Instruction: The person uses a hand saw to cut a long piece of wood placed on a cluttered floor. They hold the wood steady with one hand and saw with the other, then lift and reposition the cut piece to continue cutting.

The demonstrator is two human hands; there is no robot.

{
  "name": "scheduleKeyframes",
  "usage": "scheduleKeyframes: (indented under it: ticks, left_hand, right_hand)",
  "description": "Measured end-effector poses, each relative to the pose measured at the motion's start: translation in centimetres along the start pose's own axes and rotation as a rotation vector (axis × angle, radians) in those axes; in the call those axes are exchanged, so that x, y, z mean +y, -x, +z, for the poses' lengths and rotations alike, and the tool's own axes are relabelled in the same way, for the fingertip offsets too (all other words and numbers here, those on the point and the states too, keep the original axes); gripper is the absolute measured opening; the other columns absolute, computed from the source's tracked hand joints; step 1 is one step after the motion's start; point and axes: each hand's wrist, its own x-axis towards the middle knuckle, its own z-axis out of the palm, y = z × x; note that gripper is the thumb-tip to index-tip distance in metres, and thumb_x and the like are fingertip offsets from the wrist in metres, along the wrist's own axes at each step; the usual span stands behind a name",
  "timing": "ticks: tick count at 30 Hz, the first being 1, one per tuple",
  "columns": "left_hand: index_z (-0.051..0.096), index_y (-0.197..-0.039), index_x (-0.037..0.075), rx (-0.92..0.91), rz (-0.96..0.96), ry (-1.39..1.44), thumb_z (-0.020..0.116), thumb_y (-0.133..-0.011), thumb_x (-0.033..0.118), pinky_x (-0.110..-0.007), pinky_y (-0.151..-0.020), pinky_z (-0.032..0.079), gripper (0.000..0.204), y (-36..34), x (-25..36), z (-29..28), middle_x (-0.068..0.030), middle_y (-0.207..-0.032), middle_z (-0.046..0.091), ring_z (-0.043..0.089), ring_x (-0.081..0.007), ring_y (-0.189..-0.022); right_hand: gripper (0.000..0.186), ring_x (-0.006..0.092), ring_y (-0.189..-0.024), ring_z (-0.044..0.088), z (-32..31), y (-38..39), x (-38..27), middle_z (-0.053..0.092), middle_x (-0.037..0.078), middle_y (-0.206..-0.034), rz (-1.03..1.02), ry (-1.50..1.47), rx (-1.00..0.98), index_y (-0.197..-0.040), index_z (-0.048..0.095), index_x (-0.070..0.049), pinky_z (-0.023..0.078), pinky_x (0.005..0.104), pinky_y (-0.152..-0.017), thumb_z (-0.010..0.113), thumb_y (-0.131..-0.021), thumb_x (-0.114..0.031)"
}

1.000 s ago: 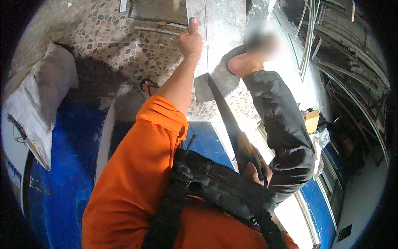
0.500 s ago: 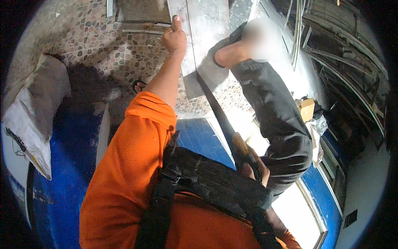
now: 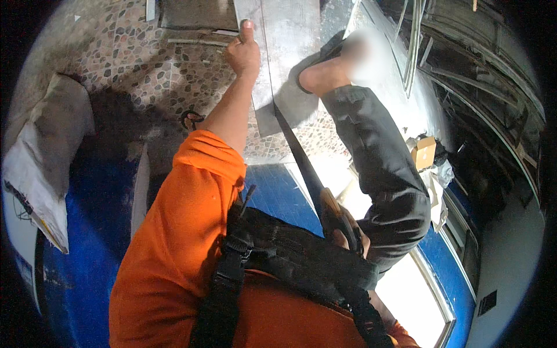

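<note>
A long grey board (image 3: 293, 52) lies ahead, with a narrow straight line running along its length. My left hand (image 3: 242, 55) grips the board's left edge, thumb on top and the other fingers curled out of sight. Closer to my body, my right hand (image 3: 364, 242) is closed around the handle of a hand saw, partly hidden by the saw and a black strap. The saw's dark blade (image 3: 299, 148) slants up and left, meeting the board's near end at the line. My bent leg (image 3: 380, 145) in dark trousers plants a sandalled foot (image 3: 325, 75) on the board's right side.
Pebble-patterned tiles (image 3: 133, 49) cover the floor around the board. A pale sack (image 3: 58, 133) stands at the left above a blue surface (image 3: 93, 243). To the right are a small cardboard box (image 3: 423, 153) and metal framing (image 3: 481, 69).
The saw and my right hand have shifted slightly left and forward. My left hand keeps its grip on the board, and the whole view has moved a little.
</note>
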Motion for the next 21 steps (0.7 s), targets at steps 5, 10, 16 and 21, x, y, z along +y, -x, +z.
scheduleKeyframes:
  ticks: [5,10,16,21]
  left_hand:
    - [0.064,-0.063,-0.008,-0.038,0.088,0.061,0.061,-0.095,0.071,-0.053,-0.064,0.047,0.085,1.0,1.0,1.5,-0.0208,-0.058,0.061,0.062,-0.0357,-0.061]
    - [0.063,-0.06,-0.006,0.039,0.025,-0.007,0.062,-0.094,0.072,-0.052,-0.06,0.045,0.085,-2.1,-2.6,0.8,-0.0187,-0.056,0.058,0.057,-0.0317,-0.059]
    - [0.058,-0.059,-0.003,-0.008,-0.001,0.032,0.066,-0.089,0.075,-0.051,-0.062,0.045,0.085,-0.4,-0.7,1.0,-0.0152,-0.056,0.055,0.055,-0.0287,-0.06]
    - [0.058,-0.061,-0.003,-0.014,-0.013,0.092,0.065,-0.091,0.075,-0.053,-0.066,0.046,0.083,-0.7,-0.4,1.9,-0.0157,-0.064,0.059,0.057,-0.0296,-0.064]
  right_hand:
    - [0.043,0.0203,-0.095,0.07,7.4,-17.9,-3.6,0.076,0.021,-0.107,-0.169,0.24,-0.031,-0.131,0.065,0.006,0.055,0.0331,-0.085,0.067,-0.099,-0.023]
    - [0.052,0.0227,-0.105,0.069,4.6,-9.7,-2.6,0.074,0.019,-0.116,-0.037,0.362,-0.094,-0.139,0.061,0.005,0.053,0.0344,-0.092,0.065,-0.101,-0.031]
    - [0.045,0.0185,-0.092,0.071,-0.7,-1.1,-0.8,0.077,0.014,-0.109,-0.092,0.05,0.036,-0.137,0.062,0.004,0.057,0.035,-0.08,0.065,-0.101,-0.023]
    - [0.043,0.0124,-0.082,0.064,2.5,-11.6,-1.1,0.074,0.009,-0.097,-0.021,-0.003,-0.053,-0.132,0.065,0.007,0.051,0.0279,-0.072,0.067,-0.102,-0.024]
